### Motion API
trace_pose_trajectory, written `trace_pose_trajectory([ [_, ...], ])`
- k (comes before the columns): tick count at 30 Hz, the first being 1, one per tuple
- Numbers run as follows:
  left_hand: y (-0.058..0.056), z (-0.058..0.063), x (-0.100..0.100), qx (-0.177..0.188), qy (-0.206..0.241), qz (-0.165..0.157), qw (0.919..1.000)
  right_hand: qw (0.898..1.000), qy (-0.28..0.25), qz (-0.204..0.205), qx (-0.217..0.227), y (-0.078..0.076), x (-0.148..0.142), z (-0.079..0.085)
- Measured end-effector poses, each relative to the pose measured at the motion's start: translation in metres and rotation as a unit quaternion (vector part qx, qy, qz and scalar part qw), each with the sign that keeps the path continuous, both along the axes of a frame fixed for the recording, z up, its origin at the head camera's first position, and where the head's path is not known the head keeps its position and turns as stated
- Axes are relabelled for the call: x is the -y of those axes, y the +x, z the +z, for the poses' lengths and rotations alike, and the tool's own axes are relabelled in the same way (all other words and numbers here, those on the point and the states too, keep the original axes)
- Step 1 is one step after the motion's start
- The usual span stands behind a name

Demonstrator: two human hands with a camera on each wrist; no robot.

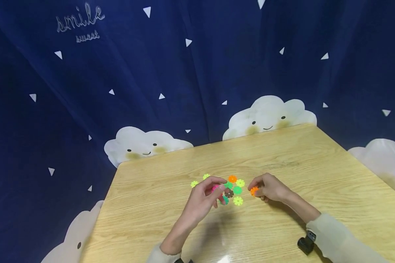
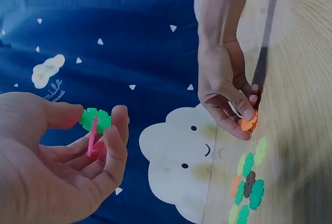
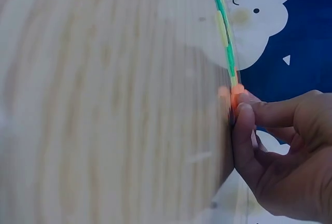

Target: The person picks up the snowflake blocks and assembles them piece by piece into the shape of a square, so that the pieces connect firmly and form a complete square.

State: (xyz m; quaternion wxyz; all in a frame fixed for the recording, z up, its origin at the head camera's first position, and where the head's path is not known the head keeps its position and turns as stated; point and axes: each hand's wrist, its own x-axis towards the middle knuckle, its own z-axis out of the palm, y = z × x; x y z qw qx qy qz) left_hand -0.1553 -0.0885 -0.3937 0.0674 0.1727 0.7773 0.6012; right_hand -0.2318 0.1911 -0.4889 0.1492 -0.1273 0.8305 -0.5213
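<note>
In the left wrist view, my left hand (image 2: 67,156) pinches a green snowflake disc (image 2: 96,119) between thumb and fingertips. A pink snowflake disc (image 2: 94,141), seen nearly edge-on, stands at an angle against the green one; the two look slotted together. This pair is held above the table. My right hand (image 1: 274,188) holds an orange snowflake disc (image 1: 254,191) by thumb and fingers, low at the tabletop, right of the loose discs. The same orange disc (image 3: 237,95) shows at the fingertips in the right wrist view. My left hand partly hides the loose discs in the head view.
Between and beyond the hands, several loose discs lie on the wooden table (image 1: 145,212), among them a brown disc (image 1: 229,194), another orange disc (image 1: 232,179) and a yellow disc (image 1: 238,201). A dark blue curtain (image 1: 171,73) with clouds hangs behind the table.
</note>
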Motion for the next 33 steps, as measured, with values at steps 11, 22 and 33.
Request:
trace_pose_trajectory([
  [11, 0.001, 0.0, -0.003, -0.02, -0.006, -0.002, 0.9998, 0.996, -0.059, 0.051, 0.046, 0.002, -0.008, 0.01],
  [22, 0.001, -0.002, -0.006, -0.017, -0.007, -0.011, 0.9998, 0.978, -0.197, 0.07, -0.011, 0.022, 0.011, 0.027],
  [33, -0.001, -0.003, -0.009, -0.005, 0.005, -0.009, 0.9999, 0.969, -0.232, 0.05, -0.071, 0.043, 0.026, 0.061],
])
